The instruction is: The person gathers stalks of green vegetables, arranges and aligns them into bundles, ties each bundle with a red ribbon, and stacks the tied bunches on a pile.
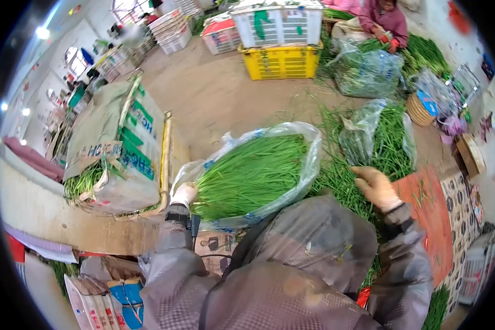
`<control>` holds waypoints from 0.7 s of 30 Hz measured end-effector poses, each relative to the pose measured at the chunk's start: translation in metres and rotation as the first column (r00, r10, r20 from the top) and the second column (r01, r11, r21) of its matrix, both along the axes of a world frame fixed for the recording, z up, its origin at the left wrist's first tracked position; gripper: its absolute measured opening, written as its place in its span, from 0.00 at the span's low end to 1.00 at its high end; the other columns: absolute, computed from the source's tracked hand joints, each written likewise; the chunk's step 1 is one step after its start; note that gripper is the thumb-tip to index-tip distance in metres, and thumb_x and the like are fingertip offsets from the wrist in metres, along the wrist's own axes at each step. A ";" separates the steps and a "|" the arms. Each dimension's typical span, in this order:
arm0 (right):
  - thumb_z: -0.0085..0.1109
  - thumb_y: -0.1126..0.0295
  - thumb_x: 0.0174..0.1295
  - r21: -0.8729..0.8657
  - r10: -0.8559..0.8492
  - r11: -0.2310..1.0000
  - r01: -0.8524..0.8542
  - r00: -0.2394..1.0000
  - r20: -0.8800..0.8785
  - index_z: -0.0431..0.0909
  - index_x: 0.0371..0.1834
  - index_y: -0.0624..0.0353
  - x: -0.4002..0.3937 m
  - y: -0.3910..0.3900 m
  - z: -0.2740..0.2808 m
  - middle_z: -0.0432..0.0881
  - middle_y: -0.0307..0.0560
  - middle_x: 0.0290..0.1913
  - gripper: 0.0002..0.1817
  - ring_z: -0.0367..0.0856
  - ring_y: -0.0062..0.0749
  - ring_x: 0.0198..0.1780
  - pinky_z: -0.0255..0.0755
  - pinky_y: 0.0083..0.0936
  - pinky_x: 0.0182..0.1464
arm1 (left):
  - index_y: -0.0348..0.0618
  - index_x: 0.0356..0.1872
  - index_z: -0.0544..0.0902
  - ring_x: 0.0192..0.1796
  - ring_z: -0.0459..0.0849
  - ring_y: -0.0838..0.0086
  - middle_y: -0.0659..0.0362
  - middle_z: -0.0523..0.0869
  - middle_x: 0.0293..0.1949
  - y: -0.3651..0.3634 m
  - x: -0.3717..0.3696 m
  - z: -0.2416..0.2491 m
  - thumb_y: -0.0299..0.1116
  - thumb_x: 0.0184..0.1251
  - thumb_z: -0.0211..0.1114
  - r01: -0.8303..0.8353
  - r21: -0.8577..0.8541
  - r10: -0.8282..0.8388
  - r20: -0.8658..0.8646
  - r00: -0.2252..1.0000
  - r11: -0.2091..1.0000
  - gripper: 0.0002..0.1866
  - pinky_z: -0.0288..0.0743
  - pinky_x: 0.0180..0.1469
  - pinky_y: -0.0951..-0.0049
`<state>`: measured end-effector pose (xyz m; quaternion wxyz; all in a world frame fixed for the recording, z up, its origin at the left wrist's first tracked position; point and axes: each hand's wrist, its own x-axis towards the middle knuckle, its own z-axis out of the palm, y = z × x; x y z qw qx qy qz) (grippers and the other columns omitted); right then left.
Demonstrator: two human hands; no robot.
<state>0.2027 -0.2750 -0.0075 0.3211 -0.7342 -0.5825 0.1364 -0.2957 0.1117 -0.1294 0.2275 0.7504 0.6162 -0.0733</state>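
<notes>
A clear plastic bag lies open in front of my knees, with a large bundle of long green stalks in it. At the bag's left end my gloved left hand is closed at the ends of the stalks. My gloved right hand hovers over a loose heap of green stalks on the right, its fingers apart and nothing in them. Beyond that hand, another clear bag lies on the heap.
A white crate sits on a yellow crate ahead. A large box with green print is at the left. A co-worker handles stalks at the upper right. A red board lies right of me.
</notes>
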 end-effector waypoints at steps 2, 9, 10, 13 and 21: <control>0.60 0.64 0.63 0.023 0.266 0.964 -0.266 0.964 0.009 0.80 0.57 0.60 -0.032 0.071 -0.023 0.84 0.59 0.50 0.20 0.81 0.55 0.54 0.73 0.42 0.58 | 0.40 0.56 0.81 0.62 0.79 0.51 0.42 0.82 0.55 0.005 -0.018 -0.001 0.35 0.62 0.58 -0.027 0.144 0.023 0.025 0.999 0.989 0.21 0.69 0.66 0.59; 0.62 0.55 0.58 -0.233 0.579 0.812 -0.536 0.792 0.194 0.69 0.69 0.56 -0.164 0.234 -0.077 0.74 0.54 0.66 0.35 0.73 0.46 0.65 0.66 0.41 0.66 | 0.37 0.75 0.57 0.75 0.56 0.42 0.34 0.60 0.72 0.008 -0.082 -0.061 0.31 0.49 0.66 -0.074 0.377 -0.006 0.208 0.978 0.923 0.47 0.51 0.77 0.59; 0.66 0.51 0.53 -0.328 0.618 0.766 -0.552 0.773 0.144 0.62 0.74 0.55 -0.174 0.251 -0.087 0.65 0.53 0.73 0.45 0.63 0.48 0.73 0.59 0.44 0.72 | 0.37 0.75 0.55 0.76 0.54 0.43 0.34 0.57 0.73 -0.009 -0.068 -0.038 0.33 0.49 0.68 -0.151 0.375 0.076 0.207 0.975 0.914 0.49 0.49 0.78 0.59; 0.73 0.44 0.45 -0.478 0.681 0.710 -0.517 0.677 0.279 0.47 0.80 0.56 -0.200 0.280 -0.106 0.53 0.54 0.79 0.62 0.49 0.52 0.79 0.45 0.46 0.78 | 0.37 0.77 0.51 0.77 0.49 0.43 0.35 0.53 0.74 -0.013 -0.069 -0.053 0.31 0.53 0.66 -0.187 0.397 0.075 0.280 0.957 0.899 0.49 0.44 0.79 0.60; 0.76 0.43 0.40 -0.517 0.640 0.759 -0.396 0.602 0.478 0.42 0.80 0.60 -0.218 0.358 -0.139 0.51 0.53 0.80 0.68 0.46 0.47 0.81 0.38 0.44 0.80 | 0.34 0.77 0.52 0.78 0.52 0.50 0.41 0.55 0.75 0.013 -0.041 0.013 0.20 0.53 0.58 -0.223 0.533 -0.122 0.537 0.834 0.816 0.45 0.47 0.78 0.61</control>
